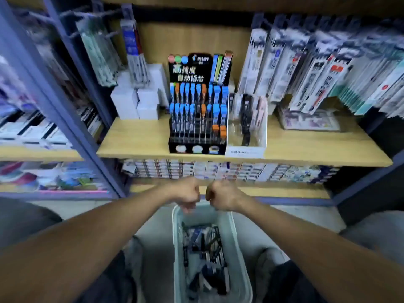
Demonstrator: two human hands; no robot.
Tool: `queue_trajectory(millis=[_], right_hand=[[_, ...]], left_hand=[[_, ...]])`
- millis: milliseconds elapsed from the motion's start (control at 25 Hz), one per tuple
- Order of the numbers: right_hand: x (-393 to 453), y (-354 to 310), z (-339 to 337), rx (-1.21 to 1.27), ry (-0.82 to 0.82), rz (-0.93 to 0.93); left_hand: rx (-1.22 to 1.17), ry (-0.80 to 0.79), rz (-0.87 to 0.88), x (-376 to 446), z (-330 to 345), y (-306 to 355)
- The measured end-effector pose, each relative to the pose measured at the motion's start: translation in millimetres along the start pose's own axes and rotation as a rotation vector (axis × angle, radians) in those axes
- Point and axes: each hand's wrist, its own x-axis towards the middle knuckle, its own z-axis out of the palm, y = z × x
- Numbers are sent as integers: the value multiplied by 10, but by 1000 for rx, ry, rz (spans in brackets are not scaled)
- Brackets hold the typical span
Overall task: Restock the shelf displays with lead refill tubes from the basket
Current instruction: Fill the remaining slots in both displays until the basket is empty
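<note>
Two hands (185, 194) (223, 195), one basket (235, 248), two displays (196, 106) (247, 125)

Black tiered cardboard display stand (197, 110), centre of wooden shelf (135, 138): header card carries white brand word "PILOT" toward 1 o'clock; beneath it two rows large white Chinese characters, blurred, apparently "高纯度" and "自动铅芯". White label strip on clear plastic bin (247, 127) at stand's 3 o'clock: print illegible.

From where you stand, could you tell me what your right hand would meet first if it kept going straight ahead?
Probably the lower shelf edge just beyond the right hand; depth is unclear, though.
</note>
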Motion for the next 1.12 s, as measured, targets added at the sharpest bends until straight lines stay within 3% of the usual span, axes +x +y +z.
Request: queue_trajectory(millis=[160,400,560,800,960,1120], right_hand=[[100,45,983,60,-175,125],[163,277,1909,180,-241,339],[182,521,2571,243,-377,407],[-27,432,2385,244,-365,487],[-90,368,2381,231,-505,553],[-159,331,2235,420,-608,673]], left_hand=[[-100,-50,-129,239,742,-703],[2,12,-187,624,1462,-956],[169,-157,-189,851,1904,-1078],[397,-441,-165,849,2278,-1127],[354,-437,-263,869,2374,-1219],[191,-403,-353,809,2434,-1245]])
